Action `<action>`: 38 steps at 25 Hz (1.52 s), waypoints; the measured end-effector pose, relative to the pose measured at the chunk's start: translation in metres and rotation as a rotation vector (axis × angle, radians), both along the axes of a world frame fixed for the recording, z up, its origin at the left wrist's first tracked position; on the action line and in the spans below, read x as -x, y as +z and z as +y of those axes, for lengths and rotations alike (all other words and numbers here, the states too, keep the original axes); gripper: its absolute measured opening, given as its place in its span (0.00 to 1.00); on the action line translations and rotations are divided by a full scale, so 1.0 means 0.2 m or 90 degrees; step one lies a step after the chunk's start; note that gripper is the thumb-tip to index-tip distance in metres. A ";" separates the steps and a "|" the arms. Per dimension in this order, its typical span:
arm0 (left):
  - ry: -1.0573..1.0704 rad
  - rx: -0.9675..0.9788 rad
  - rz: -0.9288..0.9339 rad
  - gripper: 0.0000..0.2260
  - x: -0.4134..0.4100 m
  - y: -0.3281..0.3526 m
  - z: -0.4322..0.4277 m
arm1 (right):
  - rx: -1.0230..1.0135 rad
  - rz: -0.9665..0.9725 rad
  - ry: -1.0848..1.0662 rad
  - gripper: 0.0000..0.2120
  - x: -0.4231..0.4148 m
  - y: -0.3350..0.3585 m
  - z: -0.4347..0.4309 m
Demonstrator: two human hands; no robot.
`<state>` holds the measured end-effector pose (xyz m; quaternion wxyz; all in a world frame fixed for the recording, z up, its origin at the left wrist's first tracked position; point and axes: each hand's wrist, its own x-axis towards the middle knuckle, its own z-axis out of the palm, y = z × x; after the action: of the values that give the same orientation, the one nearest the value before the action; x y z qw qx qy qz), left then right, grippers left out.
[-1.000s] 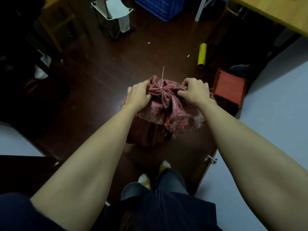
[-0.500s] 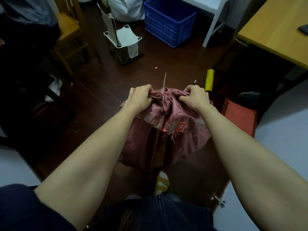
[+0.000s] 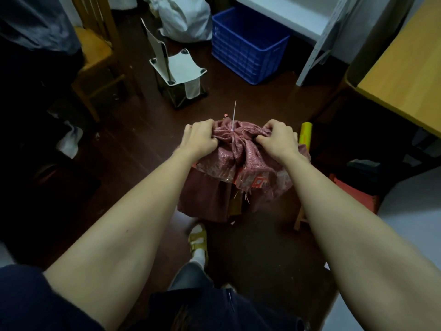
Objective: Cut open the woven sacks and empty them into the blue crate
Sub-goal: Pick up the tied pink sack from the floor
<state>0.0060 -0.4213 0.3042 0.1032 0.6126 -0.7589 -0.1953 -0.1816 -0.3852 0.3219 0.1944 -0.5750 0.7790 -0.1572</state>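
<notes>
A red woven sack [image 3: 241, 161] hangs in front of me above the dark floor, its neck bunched and bound by a white tie [image 3: 233, 115] that sticks up. My left hand [image 3: 199, 139] grips the gathered fabric on the left of the tie. My right hand [image 3: 278, 139] grips it on the right. The sack's lower body sags beneath my hands and hides what is inside. The blue crate [image 3: 248, 46] stands on the floor farther ahead, open at the top.
A small white folding stool [image 3: 179, 68] stands between me and the crate, to the left. A white bag [image 3: 183, 17] lies behind it. A wooden chair [image 3: 95, 58] is at left, a wooden table [image 3: 405, 75] at right, a yellow roll [image 3: 305, 136] and a red stool [image 3: 353, 192] near my right hand.
The sack has come up off the floor in both hands. My view has tilted upward, so the blue crate and the white bag have come fully into sight.
</notes>
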 end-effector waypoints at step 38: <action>-0.078 0.033 -0.035 0.13 0.43 0.05 -2.94 | 0.086 -0.070 -0.023 0.06 0.44 -0.02 -2.84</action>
<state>-0.0810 -1.0094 0.3147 0.0860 0.5669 -0.8026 -0.1646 -0.2697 -0.9525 0.3174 0.1951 -0.5634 0.7648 -0.2444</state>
